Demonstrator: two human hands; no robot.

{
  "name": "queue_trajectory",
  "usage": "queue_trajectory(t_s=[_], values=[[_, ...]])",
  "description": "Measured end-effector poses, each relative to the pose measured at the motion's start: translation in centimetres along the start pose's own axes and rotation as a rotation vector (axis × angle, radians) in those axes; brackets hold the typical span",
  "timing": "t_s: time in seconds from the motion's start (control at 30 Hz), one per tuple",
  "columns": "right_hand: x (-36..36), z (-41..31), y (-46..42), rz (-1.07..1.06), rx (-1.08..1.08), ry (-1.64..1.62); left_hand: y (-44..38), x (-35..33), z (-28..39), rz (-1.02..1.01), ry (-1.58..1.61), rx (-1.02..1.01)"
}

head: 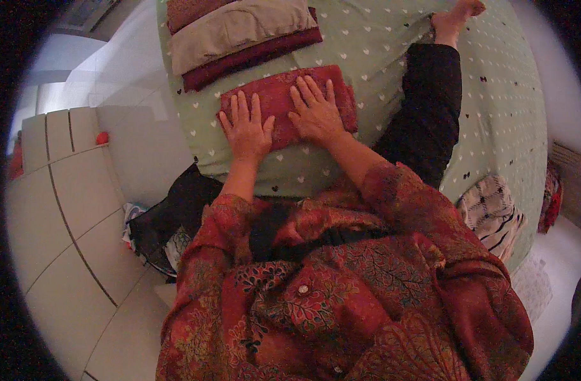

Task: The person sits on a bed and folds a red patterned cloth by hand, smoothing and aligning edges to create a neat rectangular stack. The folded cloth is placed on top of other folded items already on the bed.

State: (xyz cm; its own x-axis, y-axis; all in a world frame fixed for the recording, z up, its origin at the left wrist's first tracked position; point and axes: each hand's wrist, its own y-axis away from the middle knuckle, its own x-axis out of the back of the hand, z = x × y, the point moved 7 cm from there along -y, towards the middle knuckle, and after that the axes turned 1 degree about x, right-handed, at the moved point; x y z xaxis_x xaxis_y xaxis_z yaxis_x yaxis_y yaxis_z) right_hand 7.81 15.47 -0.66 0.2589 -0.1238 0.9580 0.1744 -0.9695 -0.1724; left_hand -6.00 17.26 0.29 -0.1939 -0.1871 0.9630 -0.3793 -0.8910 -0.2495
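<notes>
A folded red cloth [278, 88], perhaps a garment, lies flat on the green bed sheet [314, 166] before me. My left hand [247, 126] rests palm down on its left part, fingers apart. On its right part my right hand [315, 112] is also laid flat, fingers spread. Neither hand grips anything. Just beyond the red cloth sits a row of folded fabric: a dark maroon one [252, 59], a beige one [240, 31] and a reddish-brown one [195, 12] cut off by the picture's top.
My leg in black trousers [431, 100] stretches along the bed to the right. A checked and striped cloth [493, 214] lies near the bed's right edge. Left of the bed, a black cloth [176, 214] hangs low beside the tiled floor [90, 190]. A small red object [102, 138] stands farther left.
</notes>
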Motion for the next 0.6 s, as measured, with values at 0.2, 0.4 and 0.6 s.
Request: queue_trajectory(t_s=[0.2,0.4,0.6], values=[[0.9,1.6,0.9,0.043,-0.076,-0.028,0.7,0.1,-1.4,-0.023,0.008,0.05],[1.3,3.5,1.8,0.06,-0.157,0.054,0.9,0.5,-1.9,-0.064,0.013,0.109],[1.6,3.9,2.0,0.122,-0.18,0.046,0.8,0.7,-1.9,-0.087,-0.038,0.146]])
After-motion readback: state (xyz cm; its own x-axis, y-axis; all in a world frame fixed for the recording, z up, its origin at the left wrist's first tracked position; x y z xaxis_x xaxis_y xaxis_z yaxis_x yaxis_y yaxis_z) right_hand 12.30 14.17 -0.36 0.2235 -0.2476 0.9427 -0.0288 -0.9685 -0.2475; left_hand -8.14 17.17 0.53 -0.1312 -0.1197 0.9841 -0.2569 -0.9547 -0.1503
